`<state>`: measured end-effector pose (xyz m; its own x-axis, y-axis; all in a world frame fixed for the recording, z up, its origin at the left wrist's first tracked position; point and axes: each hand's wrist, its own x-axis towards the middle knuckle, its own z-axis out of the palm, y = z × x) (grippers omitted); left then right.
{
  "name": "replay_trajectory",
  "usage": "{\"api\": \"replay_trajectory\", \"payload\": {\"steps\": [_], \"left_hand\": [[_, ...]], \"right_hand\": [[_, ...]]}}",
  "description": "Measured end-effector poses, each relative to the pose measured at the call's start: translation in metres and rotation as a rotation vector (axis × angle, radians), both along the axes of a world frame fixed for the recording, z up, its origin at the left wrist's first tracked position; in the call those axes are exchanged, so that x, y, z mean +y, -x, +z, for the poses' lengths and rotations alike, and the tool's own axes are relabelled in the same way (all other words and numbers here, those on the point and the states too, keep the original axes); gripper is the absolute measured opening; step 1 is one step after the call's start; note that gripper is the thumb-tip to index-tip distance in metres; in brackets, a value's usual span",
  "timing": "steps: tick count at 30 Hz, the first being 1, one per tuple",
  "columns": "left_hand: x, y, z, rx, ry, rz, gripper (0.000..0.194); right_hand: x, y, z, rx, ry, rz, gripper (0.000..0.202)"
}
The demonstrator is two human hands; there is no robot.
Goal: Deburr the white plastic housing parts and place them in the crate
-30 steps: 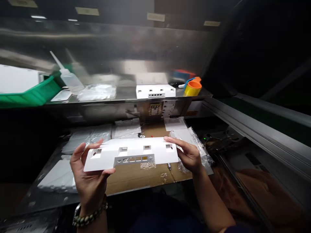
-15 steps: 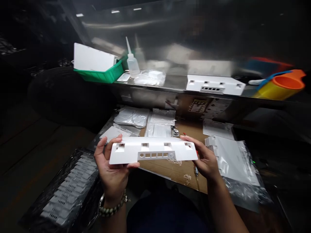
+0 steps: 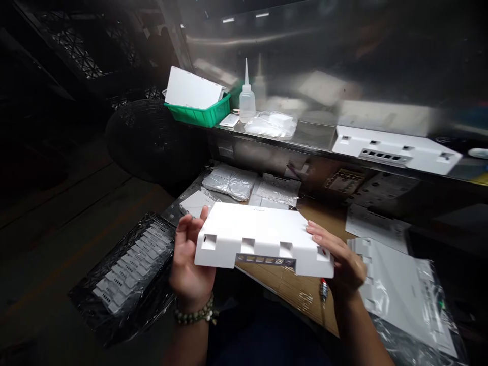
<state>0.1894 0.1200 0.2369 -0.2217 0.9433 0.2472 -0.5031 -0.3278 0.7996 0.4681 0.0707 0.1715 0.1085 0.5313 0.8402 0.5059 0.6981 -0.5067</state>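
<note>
Both my hands hold a white plastic housing level above the cardboard sheet on the bench. Its near edge shows square cut-outs and a grey port strip. My left hand, with a bead bracelet on the wrist, grips the housing's left end from below. My right hand grips the right end, fingers lying over the top. A screwdriver tip lies on the cardboard under the right hand.
A second white housing lies on the metal shelf, with a squeeze bottle, a green bin and plastic bags. A black tray of white parts sits low left. Bagged white covers lie at right.
The view has swung left and down. The housing has tilted so its broad top face now shows, and my hands have drawn it a little closer together.
</note>
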Motion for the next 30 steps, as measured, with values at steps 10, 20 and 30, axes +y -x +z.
{"api": "replay_trajectory", "payload": {"steps": [10, 20, 30], "left_hand": [[0.024, -0.006, 0.003, -0.310, 0.468, -0.692, 0.075], [0.031, -0.017, -0.014, 0.006, 0.333, -0.567, 0.082], [0.038, -0.008, -0.046, 0.020, 0.436, -0.534, 0.100]], "right_hand": [[-0.008, -0.007, -0.007, 0.104, 0.150, -0.170, 0.046], [-0.053, -0.013, -0.026, 0.499, 0.652, -0.047, 0.042], [-0.047, 0.002, 0.011, 0.413, 0.575, -0.039, 0.033]]}}
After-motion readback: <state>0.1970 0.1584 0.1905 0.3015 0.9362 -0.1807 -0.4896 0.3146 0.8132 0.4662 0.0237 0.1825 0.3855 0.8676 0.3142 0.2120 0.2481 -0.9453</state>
